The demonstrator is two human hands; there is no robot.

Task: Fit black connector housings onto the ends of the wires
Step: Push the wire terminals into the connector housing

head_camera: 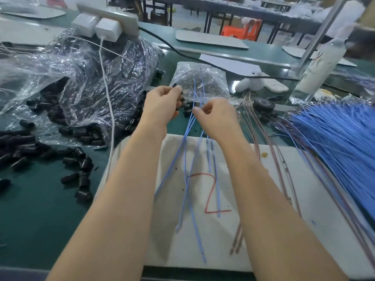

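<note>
- Left hand [162, 102], fingers curled, pinches one black housing [174, 85] at its fingertips, raised above the green bench [40, 209]
- Right hand [215, 116] pinches a few blue wires [190, 124] between thumb and forefinger; the upper ends stand up past the fingers, and the tails trail down over a white board [274, 199]
- The housing and the wire ends are near each other but apart, not yet joined
- The housing looks small, light, hard and smooth, so likely to slip; best held by its sides, leaving the open mouth free
- The wires look thin, light and limp, and would probably buckle if pushed from far back; grip one just behind its tip
- Loose housings [80, 153] lie on the bench at left, beside a torn clear bag [97, 78]
- A thick blue bundle [334, 134] lies at right
</note>
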